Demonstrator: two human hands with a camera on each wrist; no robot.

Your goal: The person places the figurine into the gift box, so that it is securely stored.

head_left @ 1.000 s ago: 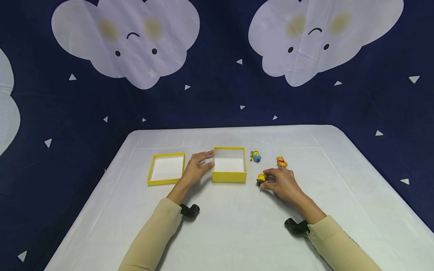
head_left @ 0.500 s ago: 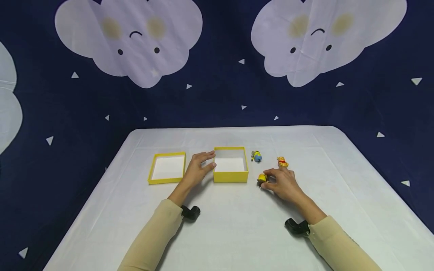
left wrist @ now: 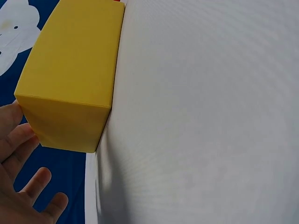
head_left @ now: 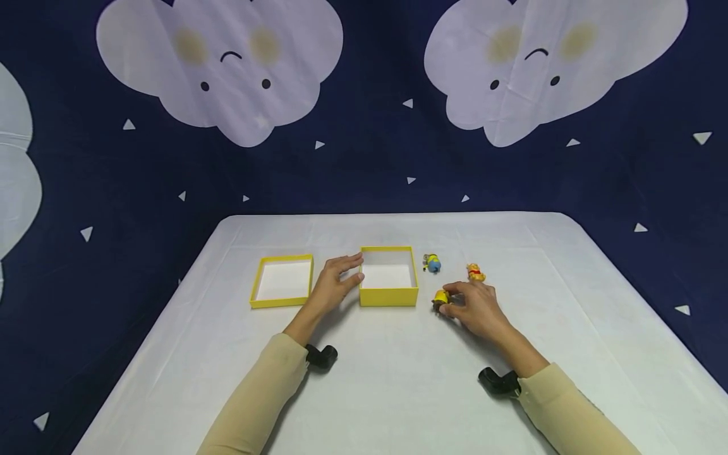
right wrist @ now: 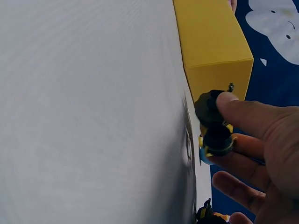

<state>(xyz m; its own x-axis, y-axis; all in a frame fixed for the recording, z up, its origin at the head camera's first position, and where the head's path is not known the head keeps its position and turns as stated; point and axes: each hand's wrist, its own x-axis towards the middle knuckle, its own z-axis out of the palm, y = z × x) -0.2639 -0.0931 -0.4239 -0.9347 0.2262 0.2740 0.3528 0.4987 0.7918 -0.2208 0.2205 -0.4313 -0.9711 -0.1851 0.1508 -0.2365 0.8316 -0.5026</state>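
- Desk [head_left: 392, 379]: white cloth over it, carries everything.
- Yellow box [head_left: 389, 297]: mid-desk, mouth up, one wall facing me. Its white inside shows only in the head view; the wrist views give outer walls alone.
- Shallow yellow lid [head_left: 280, 303]: left of the box, hollow side up, slightly skewed. Head view only.
- My left grip [head_left: 332, 284]: fingers spread, fingertips at the box's left wall. The left wrist view shows the lower fingers hanging clear of it.
- My right grip [head_left: 474, 308]: thumb and finger pinching the black-and-yellow figure [head_left: 440, 300].
- That figure: right of the box, near its front corner, apart from it. Long axis runs roughly near to far; yellow end away from me, dark end toward me. Right wrist view gives the dark end, two rounded pieces. Whether it touches the desk, I cannot tell.
- Blue-and-yellow figure [head_left: 433, 263]: beyond the held one, near the box's right wall.
- Orange figure [head_left: 475, 273], red middle: just beyond my right knuckles.
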